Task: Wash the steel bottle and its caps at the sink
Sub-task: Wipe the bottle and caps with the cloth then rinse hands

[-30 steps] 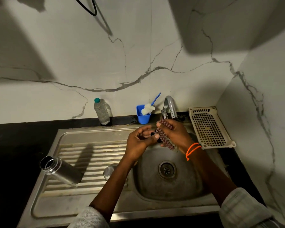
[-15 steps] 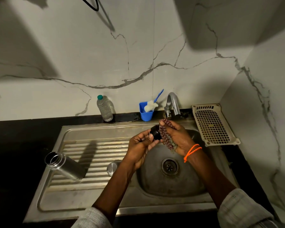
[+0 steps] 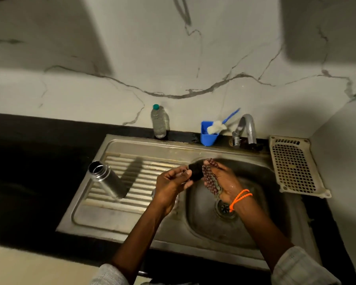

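The open steel bottle (image 3: 107, 179) stands on the ribbed drainboard (image 3: 132, 167), left of my hands. Over the left rim of the sink basin (image 3: 253, 227), my left hand (image 3: 172, 183) grips a small black cap (image 3: 195, 171) by its fingertips. Pressed against that cap is a mottled red-brown scrubber (image 3: 211, 175), held in my right hand (image 3: 227, 182), which wears an orange band on the wrist. A steel cap lies on the drainboard behind my left wrist, mostly hidden.
The tap (image 3: 247, 128) stands behind the basin; no water stream is visible. A blue cup with a brush (image 3: 209, 132) and a clear plastic bottle (image 3: 159, 122) stand by the wall. A cream perforated tray (image 3: 294, 165) lies right of the sink.
The view has swung left and downward, so the sink appears further right. My hands keep working the scrubber on the black cap, which has turned slightly. The steel bottle has not moved.
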